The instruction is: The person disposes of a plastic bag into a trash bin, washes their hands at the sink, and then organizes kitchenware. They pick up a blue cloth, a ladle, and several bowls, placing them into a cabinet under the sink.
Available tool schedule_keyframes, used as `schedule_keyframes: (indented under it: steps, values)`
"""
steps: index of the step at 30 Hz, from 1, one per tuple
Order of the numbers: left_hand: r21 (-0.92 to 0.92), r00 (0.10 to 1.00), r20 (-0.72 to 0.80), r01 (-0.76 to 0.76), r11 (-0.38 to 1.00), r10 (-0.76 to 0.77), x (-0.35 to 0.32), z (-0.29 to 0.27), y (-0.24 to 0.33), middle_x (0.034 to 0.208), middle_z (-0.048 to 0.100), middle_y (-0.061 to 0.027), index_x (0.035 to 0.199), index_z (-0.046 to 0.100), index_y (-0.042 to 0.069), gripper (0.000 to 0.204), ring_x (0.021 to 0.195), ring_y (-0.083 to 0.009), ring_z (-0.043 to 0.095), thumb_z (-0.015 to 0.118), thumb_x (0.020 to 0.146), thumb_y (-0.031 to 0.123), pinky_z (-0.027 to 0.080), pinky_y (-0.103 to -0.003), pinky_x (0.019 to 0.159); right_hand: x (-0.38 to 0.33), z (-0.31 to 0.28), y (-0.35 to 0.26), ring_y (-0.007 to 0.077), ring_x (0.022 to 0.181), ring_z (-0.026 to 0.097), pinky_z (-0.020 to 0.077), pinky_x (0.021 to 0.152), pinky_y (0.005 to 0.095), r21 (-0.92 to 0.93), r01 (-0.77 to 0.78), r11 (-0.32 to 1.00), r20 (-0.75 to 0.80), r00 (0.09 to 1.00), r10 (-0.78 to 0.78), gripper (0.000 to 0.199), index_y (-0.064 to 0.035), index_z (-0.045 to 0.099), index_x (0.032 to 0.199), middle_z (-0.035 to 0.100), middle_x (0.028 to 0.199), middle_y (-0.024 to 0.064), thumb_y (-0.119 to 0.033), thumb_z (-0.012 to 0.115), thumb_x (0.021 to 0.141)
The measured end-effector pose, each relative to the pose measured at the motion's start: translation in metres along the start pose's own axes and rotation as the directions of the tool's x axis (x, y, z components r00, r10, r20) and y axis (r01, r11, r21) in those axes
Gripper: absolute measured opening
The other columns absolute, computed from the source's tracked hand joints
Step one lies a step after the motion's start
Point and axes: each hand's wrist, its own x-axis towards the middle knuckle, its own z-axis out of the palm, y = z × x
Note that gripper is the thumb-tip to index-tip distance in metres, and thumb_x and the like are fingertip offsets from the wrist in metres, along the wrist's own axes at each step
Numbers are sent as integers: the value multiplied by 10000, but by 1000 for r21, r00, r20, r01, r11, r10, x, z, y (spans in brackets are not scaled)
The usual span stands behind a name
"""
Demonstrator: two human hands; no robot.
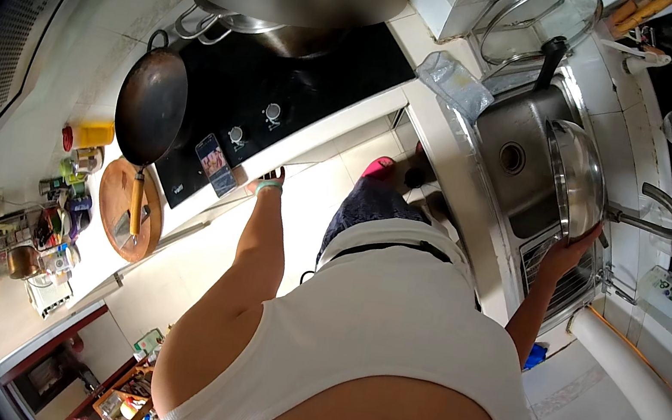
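My right hand [574, 254] grips the rim of a shiny metal bowl [588, 182], which is tilted on its side over the right part of the sink [531, 122], beside the faucet [661, 215]. My left hand [271, 176], with a green band at the wrist, is at the front edge of the cooktop counter, by a cabinet opening. Its fingers are small and partly hidden, so their grip is unclear. A phone [215, 164] with a lit screen lies close to this hand, on the cooktop's front edge.
A dark wok [152, 104] rests at the cooktop's left, its handle over a round wooden board [123, 200] with a cleaver. A large pot [289, 29] stands at the back. A glass lid [542, 23] leans behind the sink, near a clear plastic bag [455, 84].
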Motion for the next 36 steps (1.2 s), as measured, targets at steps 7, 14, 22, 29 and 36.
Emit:
schedule_keyframes:
  steps: [7, 14, 22, 29, 36]
  values:
    - [-43, 999, -13, -37, 998, 37, 20, -16, 1, 1019, 638, -75, 1014, 581, 78, 640, 989, -206, 581, 146, 896, 533, 262, -596, 968, -6, -1, 10, 423, 1249, 391, 395, 969, 472, 19, -112, 994, 70, 991, 110, 787, -188, 127, 1460, 338, 1400, 263, 131, 369, 782]
    - [112, 968, 248, 5, 994, -33, 1, -26, 4, 993, 622, -83, 984, 559, 67, 759, 968, -206, 569, 68, 851, 630, 136, -577, 1042, -10, 36, 107, 419, 1081, 528, 569, 742, 454, 463, -796, 390, 513, 599, 615, 558, 37, 237, 1365, 434, 1258, 277, 17, 429, 841]
    - [434, 991, 135, -50, 899, -10, 5, -133, 21, 803, 606, 39, 723, 562, 130, 530, 756, -151, 526, 471, 826, 642, 352, -472, 846, -29, 27, 65, 334, 934, 598, 569, 771, 366, 427, -904, -3, 861, 405, 307, 435, 120, 450, 1161, 516, 1147, 200, -43, 501, 761]
    - [688, 881, -50, -311, 655, 471, -64, -219, 41, 682, 578, -79, 741, 547, -1, 235, 525, -144, 513, 739, 659, -109, 471, -254, 513, -41, 11, -33, 234, 745, 641, 569, 581, 375, 284, -828, 484, 932, 356, 62, 336, 22, 534, 1063, 606, 950, 134, -137, 572, 769]
    - [982, 823, -19, -90, 164, 567, -66, -271, 69, 758, 629, -93, 846, 602, 0, 216, 710, -178, 612, 744, 693, 56, 498, -320, 636, -121, 71, -146, 283, 770, 652, 579, 644, 459, 32, -755, 655, 985, -88, -150, 208, 48, 558, 905, 610, 942, 156, -145, 554, 825]
